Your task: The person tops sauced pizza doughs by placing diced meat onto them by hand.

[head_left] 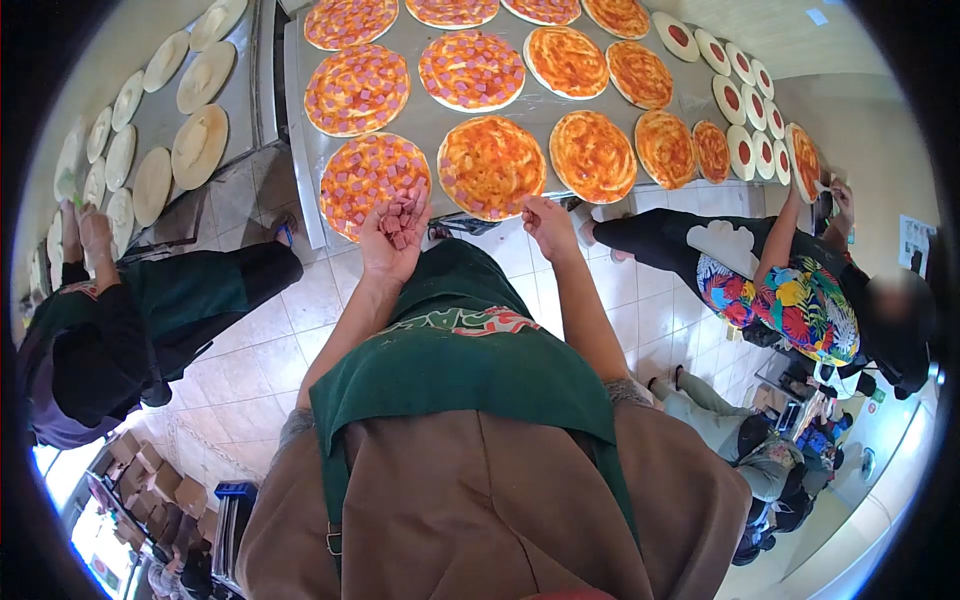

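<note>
My left hand [393, 248] is palm up and cupped around a small heap of diced ham [402, 218]. It is at the near edge of a pizza base topped with sauce and ham cubes [372, 178]. My right hand [550, 230] has its fingers drawn together in a pinch; whether anything is between them I cannot make out. Its fingertips are by the right edge of a sauced pizza base [491, 168] with no ham cubes visible on it. To the right of that lies another sauced base [592, 155].
Ham-topped and sauced bases lie in rows on the metal table [460, 128]. Smaller bases with sauce dabs [730, 95] lie at its right end, where a person [780, 290] handles a base. At left, another person [110, 310] works by a table of plain bases [200, 145].
</note>
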The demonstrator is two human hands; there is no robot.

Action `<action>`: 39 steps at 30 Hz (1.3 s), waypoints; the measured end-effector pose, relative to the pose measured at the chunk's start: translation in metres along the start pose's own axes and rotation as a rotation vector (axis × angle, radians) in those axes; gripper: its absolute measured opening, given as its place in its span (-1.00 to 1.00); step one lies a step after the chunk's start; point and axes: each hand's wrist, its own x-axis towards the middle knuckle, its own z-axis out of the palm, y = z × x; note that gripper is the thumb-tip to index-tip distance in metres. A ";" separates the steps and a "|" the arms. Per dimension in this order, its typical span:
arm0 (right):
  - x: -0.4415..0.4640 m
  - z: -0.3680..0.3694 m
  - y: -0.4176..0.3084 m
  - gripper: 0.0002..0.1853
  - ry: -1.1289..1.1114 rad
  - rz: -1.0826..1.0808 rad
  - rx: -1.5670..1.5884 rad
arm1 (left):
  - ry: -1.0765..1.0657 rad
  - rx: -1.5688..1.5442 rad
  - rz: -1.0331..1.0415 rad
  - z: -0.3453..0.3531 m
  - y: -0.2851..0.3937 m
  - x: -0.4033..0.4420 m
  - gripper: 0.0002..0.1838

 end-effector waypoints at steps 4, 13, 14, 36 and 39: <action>-0.012 0.001 -0.008 -0.74 -0.024 -0.037 -0.113 | 0.002 -0.016 -0.004 -0.001 -0.001 0.000 -0.65; -0.021 0.007 -0.017 -0.75 0.002 0.002 -0.247 | -0.003 -0.032 -0.011 -0.014 -0.003 0.005 -0.66; -0.019 0.004 -0.015 -0.75 -0.001 0.017 -0.180 | 0.007 -0.032 -0.010 -0.013 -0.003 0.004 -0.66; -0.006 0.018 -0.013 -0.72 0.332 -0.410 -0.826 | 0.008 -0.022 0.002 -0.017 -0.002 0.000 -0.66; 0.001 0.017 -0.002 -0.70 0.338 -0.594 -0.989 | 0.022 -0.019 0.007 -0.012 -0.002 -0.003 -0.65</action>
